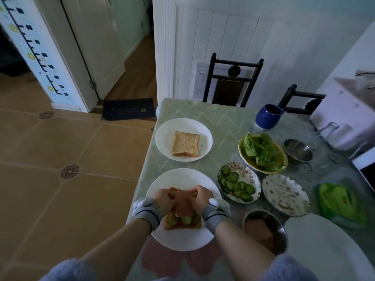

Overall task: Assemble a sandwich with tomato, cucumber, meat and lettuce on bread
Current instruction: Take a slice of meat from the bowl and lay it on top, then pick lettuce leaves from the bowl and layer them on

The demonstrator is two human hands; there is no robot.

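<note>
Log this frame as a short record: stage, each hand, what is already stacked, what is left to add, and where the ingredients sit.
stage: laying meat slice on the open sandwich
left hand: pinches the slice's left far edge
right hand: pinches its right far edge
stacked: bread, tomato, cucumber rounds
plate: white front plate
left to add: lettuce bowl; top bread slice on the far white plate
other: cucumber plate; metal meat bowl

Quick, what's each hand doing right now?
Left hand: pinching the meat slice over the sandwich.
Right hand: pinching the same meat slice.
</note>
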